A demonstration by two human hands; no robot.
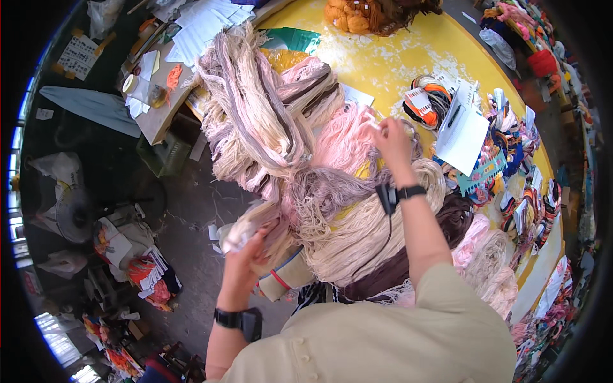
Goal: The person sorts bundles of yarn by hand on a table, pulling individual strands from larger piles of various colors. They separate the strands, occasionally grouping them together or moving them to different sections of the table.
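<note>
My left hand (248,256) is closed around a pale cream and pink hank of yarn (258,226) at the table's near left edge. Farther out, my right hand (391,139) pinches the end of a light pink skein (345,142). Between the hands lies a tangled greyish-mauve skein (329,190). Beyond my left hand, a large heap of cream, pink and mauve hanks (252,96) is piled up. Closer to my body are a thick cream skein (357,246) and a dark brown one (383,281). Each wrist wears a black band with a small device.
A yellow table (408,54) holds orange yarn (354,16) at the far side. To the right lie a multicoloured bundle (429,102), white paper with a pen (461,131) and many small skeins. At left are a wooden desk corner (159,121) and a floor fan (71,210).
</note>
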